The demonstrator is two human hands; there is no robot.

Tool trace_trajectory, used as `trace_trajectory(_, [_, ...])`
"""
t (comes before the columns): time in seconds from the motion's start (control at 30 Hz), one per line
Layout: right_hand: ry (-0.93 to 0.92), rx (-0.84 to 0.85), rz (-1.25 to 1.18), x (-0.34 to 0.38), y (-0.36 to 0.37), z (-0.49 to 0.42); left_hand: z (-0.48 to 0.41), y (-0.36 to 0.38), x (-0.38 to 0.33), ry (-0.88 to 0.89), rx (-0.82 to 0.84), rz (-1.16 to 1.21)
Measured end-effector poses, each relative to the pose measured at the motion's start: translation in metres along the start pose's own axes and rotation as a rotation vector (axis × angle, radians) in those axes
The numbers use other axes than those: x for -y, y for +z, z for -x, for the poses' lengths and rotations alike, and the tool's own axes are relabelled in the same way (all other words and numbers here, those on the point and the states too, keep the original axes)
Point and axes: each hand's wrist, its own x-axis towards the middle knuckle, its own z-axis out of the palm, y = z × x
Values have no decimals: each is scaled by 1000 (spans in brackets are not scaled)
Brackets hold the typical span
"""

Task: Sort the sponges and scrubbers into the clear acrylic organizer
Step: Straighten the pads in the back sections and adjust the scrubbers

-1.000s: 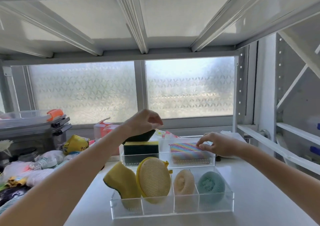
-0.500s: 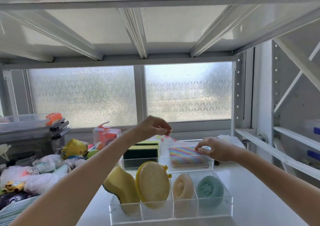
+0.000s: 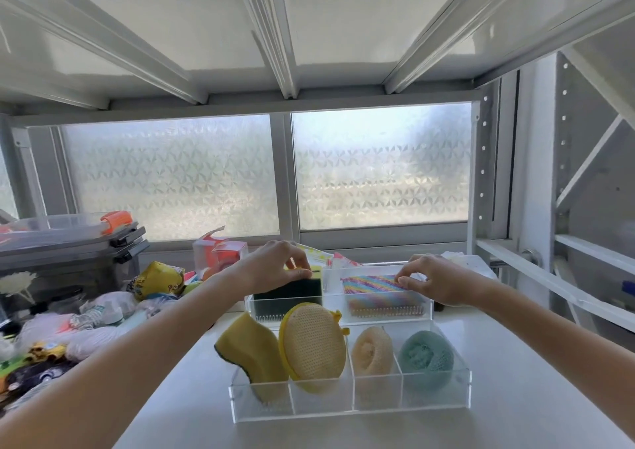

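Note:
The clear acrylic organizer stands on the white shelf in front of me. Its front row holds a curved yellow sponge, a round yellow mesh scrubber, a beige scrubber and a teal scrubber. In the back left compartment stands a green-and-yellow sponge; my left hand rests on its top, fingers curled over it. A rainbow striped sponge lies in the back right compartment, and the fingertips of my right hand touch its right end.
A heap of wrapped packets and bottles fills the left of the shelf, with a grey lidded box behind it and a pink carton near the window. Shelf beams run close overhead. A metal upright and rails stand at the right.
My left hand has come down from above the organizer onto the green-and-yellow sponge. My right hand stays at the rainbow sponge's right end.

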Motion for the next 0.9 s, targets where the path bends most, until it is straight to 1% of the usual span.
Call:
trace_trajectory(0.1, [-3, -7, -1, 1, 1, 2, 0, 0, -2, -6, -13, -18])
trace_trajectory(0.27, [-1, -13, 8, 2, 4, 3, -4, -5, -8, -59, 44, -38])
trace_trajectory(0.43, [-13, -15, 16, 6, 5, 4, -7, -3, -16, -101, 41, -78])
trace_trajectory(0.67, [-21, -5, 15, 5, 6, 10, 6, -9, -13, -96, 53, 43])
trace_trajectory(0.77, [-19, 9, 5, 8, 2, 17, 14, -18, -14, -105, 84, 64])
trace_trajectory(0.83, [-45, -22, 7, 8, -4, 26, 23, -26, -15, -101, 77, 50])
trace_trajectory(0.9, [-86, -95, 7, 7, -11, 38, 39, -33, -17, -81, 8, -14])
